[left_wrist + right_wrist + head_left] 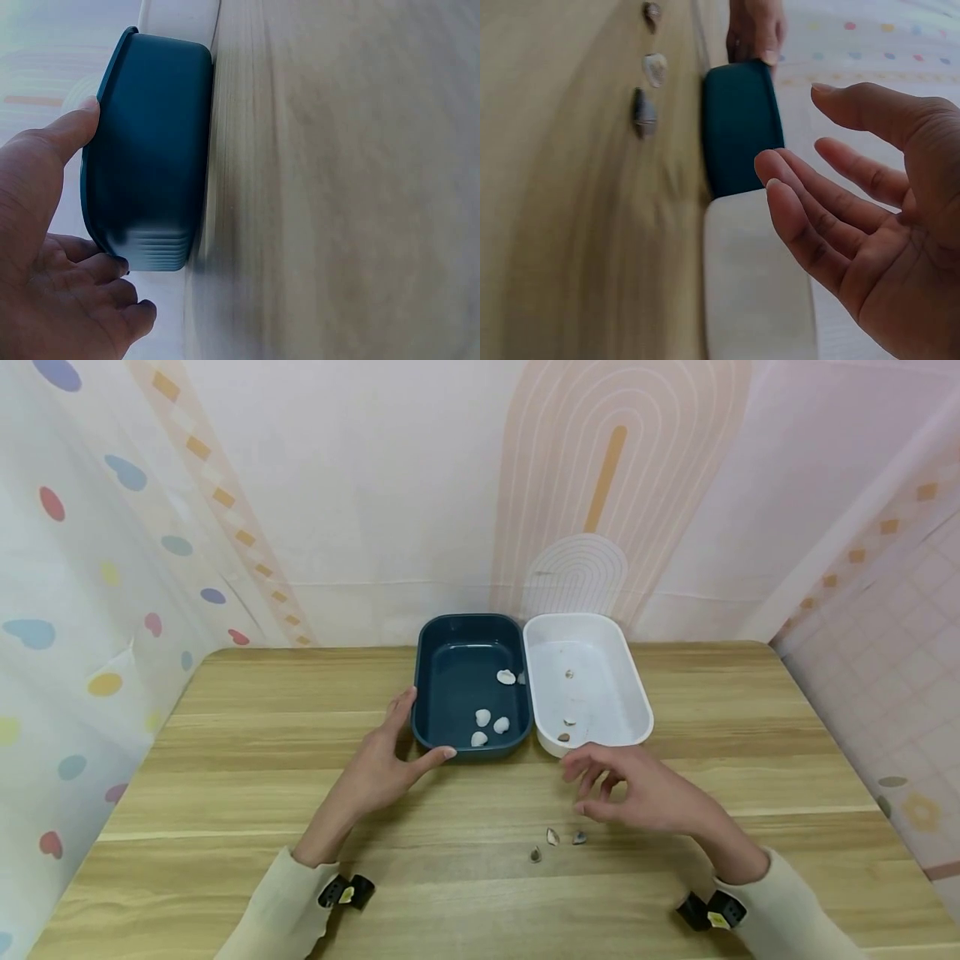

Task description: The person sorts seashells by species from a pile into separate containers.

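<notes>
My left hand (378, 768) rests at the near left corner of a dark teal tray (457, 647), its thumb on the front rim and its fingers along the left side. Several white seashells (482, 717) lie in that tray. My right hand (637, 785) hovers by the front rim of a white tray (637, 693), fingers loosely bent with nothing between them, as the right wrist view also shows. A few small brownish shells (564, 737) lie inside the white tray. On the table in front are three small shells: a pale one (655, 70), a dark pointed one (643, 114) and a brown one (652, 15).
The two trays stand side by side at the back of the wooden table (262, 735), near a patterned cloth (390, 510) hanging behind. More cloth hangs along the left and right sides. Black cameras (347, 891) are strapped at both wrists over light sleeves (281, 910).
</notes>
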Motion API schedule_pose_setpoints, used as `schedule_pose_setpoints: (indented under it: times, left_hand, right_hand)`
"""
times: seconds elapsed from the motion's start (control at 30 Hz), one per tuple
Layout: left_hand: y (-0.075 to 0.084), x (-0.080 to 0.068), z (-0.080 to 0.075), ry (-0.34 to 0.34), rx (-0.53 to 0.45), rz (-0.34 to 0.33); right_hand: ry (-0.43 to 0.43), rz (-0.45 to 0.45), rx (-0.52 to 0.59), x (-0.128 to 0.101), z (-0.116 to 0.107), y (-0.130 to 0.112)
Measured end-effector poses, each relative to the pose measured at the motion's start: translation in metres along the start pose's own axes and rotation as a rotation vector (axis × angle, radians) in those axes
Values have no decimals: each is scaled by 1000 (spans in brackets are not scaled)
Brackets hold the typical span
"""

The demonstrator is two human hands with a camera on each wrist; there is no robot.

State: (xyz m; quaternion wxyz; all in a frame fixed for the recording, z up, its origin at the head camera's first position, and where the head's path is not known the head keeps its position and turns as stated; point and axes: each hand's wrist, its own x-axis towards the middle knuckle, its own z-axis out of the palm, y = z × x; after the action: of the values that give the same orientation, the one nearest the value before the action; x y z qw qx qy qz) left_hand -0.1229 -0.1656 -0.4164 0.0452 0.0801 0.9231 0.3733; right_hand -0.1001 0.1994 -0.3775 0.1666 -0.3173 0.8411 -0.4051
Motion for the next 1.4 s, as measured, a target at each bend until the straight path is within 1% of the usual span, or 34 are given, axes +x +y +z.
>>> schedule_pose_setpoints:
  times: [0.2, 0.4, 0.63, 0.77, 0.9, 1.07, 1.2, 1.4]
  left_hand:
    - [0, 0, 0, 1, 4, -2]
    - [0, 0, 1, 5, 7, -5]
    - [0, -1, 1, -1, 8, -19]
    - [0, -2, 0, 0, 0, -19]
    - [1, -1, -1, 2, -9, -6]
    - [2, 0, -1, -9, -10, -5]
    - [2, 1, -2, -11, -7, -12]
    - [2, 1, -2, -13, -9, -3]
  right_hand:
    - [-72, 11, -14, -4, 8, 10]
    - [-140, 32, 11, -4, 11, 18]
    - [-217, 93, 19, -4, 14, 23]
    - [-224, 103, 17, -4, 15, 24]
    - [-213, 116, 17, -3, 15, 25]
    - [-212, 130, 28, -2, 14, 26]
    - [-211, 135, 20, -1, 14, 27]
    - [-202, 136, 12, 0, 16, 28]
